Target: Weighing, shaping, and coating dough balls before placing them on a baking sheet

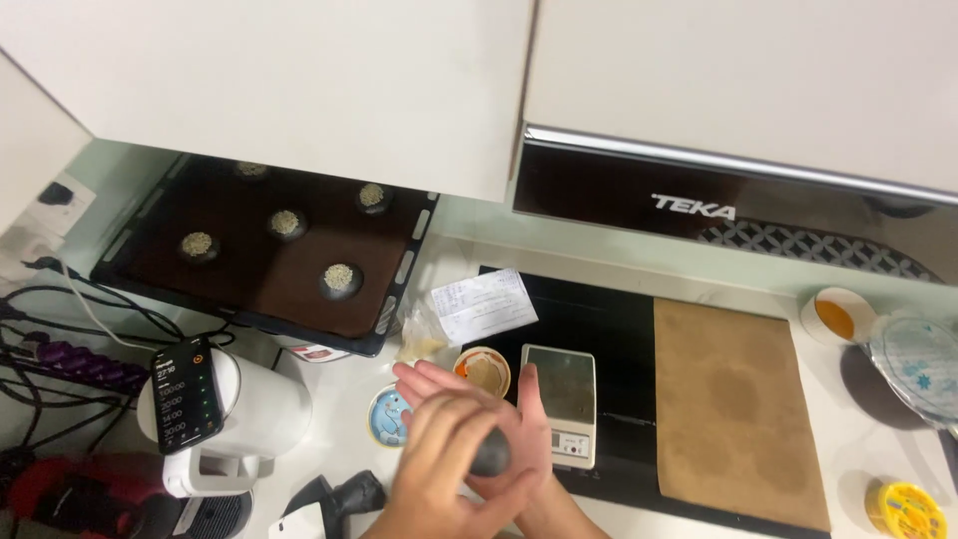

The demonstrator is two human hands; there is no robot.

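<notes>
A dark dough ball (492, 455) is pressed between my two palms, low in the middle of the view. My left hand (439, 434) lies flat on top with its fingers pointing up and left. My right hand (529, 429) cups the ball from beneath, thumb pointing up. Right behind my hands stand a small kitchen scale (562, 399) and a round tub (484, 371) with brownish filling. A black baking tray (200, 289) at the back left carries several dark balls topped with pale seeds (340, 277).
A brown sheet (733, 409) lies on the black hob (599, 319). A slip of paper (484, 304), a blue round lid (387, 417), a white appliance (254, 409) with a phone (186, 394), cables (60, 329), an orange-filled cup (836, 317) and a yellow jar (905, 509) surround the area. White cabinets hang overhead.
</notes>
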